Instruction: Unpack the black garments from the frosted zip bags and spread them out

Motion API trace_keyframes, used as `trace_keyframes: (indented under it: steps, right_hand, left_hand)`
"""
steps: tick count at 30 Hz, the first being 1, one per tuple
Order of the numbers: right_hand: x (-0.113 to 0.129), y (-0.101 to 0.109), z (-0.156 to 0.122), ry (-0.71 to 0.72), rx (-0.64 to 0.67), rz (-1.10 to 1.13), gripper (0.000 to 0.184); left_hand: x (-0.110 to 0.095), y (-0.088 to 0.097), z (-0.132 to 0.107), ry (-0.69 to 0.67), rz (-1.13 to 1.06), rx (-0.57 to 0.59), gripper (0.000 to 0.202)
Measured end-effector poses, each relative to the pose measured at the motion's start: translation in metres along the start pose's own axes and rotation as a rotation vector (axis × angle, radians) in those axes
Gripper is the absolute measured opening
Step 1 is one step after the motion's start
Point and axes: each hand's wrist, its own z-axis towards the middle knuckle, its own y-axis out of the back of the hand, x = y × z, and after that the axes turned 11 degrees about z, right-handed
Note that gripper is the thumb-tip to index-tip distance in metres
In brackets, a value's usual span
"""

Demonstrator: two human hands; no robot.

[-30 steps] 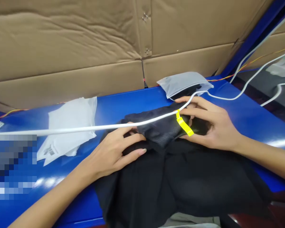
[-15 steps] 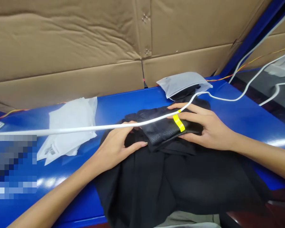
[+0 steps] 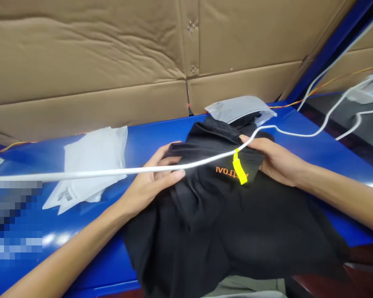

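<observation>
A black garment (image 3: 236, 223) with orange lettering lies spread over the blue table and hangs past its front edge. My left hand (image 3: 157, 176) grips the garment's upper left part, thumb on top and fingers partly under the fabric. At the upper right, my right hand (image 3: 273, 161) pinches the folded cloth, its lower fingers hidden behind it. Across the garment and in front of both hands runs a white cable (image 3: 202, 160). A yellow tag (image 3: 239, 170) hangs from the cable over the lettering.
White plastic bags (image 3: 90, 161) lie on the blue table (image 3: 152, 136) at left. Behind the garment sits a frosted bag (image 3: 236, 106) with something black inside. A cardboard wall (image 3: 112, 54) closes off the back. More white cables run at right.
The upper part of the garment has been turned over and spread, so orange lettering now shows where a dotted dark panel was. My right hand has shifted slightly right, to the fabric's edge.
</observation>
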Motion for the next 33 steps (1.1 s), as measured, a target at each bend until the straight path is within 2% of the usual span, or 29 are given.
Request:
trace_keyframes:
  steps: [3, 6, 9, 10, 12, 15, 17, 21, 24, 26, 29, 31, 33]
  right_hand:
    - [0.002, 0.0, -0.001, -0.046, -0.038, 0.056, 0.024]
    - [0.004, 0.001, -0.002, -0.107, -0.123, 0.076, 0.035]
    - [0.003, 0.001, -0.006, -0.077, -0.092, -0.014, 0.029]
    - [0.002, 0.002, -0.007, -0.023, -0.057, -0.08, 0.029]
    - [0.002, 0.003, -0.011, 0.156, -0.024, -0.294, 0.041]
    - [0.002, 0.007, -0.014, 0.484, -0.106, -0.634, 0.041]
    - [0.002, 0.012, -0.012, 0.586, -0.103, -0.625, 0.038]
    - [0.002, 0.02, -0.006, 0.516, 0.085, -0.39, 0.037]
    - [0.001, 0.018, -0.006, 0.564, 0.164, -0.559, 0.047]
    - [0.001, 0.012, -0.009, 0.656, 0.167, -0.707, 0.049]
    - [0.0, 0.003, -0.014, 0.686, 0.137, -0.809, 0.031]
    - [0.001, 0.0, -0.015, 0.62, 0.113, -0.765, 0.024]
    - [0.004, 0.001, -0.013, 0.485, 0.086, -0.611, 0.021]
  left_hand:
    - [-0.001, -0.001, 0.002, 0.064, -0.003, -0.089, 0.089]
    - [-0.008, -0.001, 0.002, 0.082, -0.118, -0.105, 0.08]
    - [-0.015, 0.001, 0.0, 0.095, -0.174, -0.12, 0.074]
    - [-0.016, 0.002, -0.001, 0.08, -0.169, -0.108, 0.073]
    - [-0.016, 0.005, -0.003, 0.018, -0.119, -0.042, 0.075]
    - [-0.013, 0.008, -0.005, -0.107, 0.052, 0.066, 0.092]
    - [-0.011, 0.009, -0.006, -0.173, 0.205, 0.075, 0.097]
    - [-0.009, 0.008, -0.005, -0.226, 0.451, 0.015, 0.083]
    - [-0.011, 0.007, -0.006, -0.235, 0.556, 0.024, 0.078]
    - [-0.014, 0.007, -0.007, -0.253, 0.63, 0.063, 0.067]
    - [-0.018, 0.008, -0.009, -0.293, 0.729, 0.136, 0.055]
    - [-0.019, 0.008, -0.009, -0.299, 0.738, 0.144, 0.055]
    - [-0.019, 0.008, -0.009, -0.271, 0.69, 0.121, 0.059]
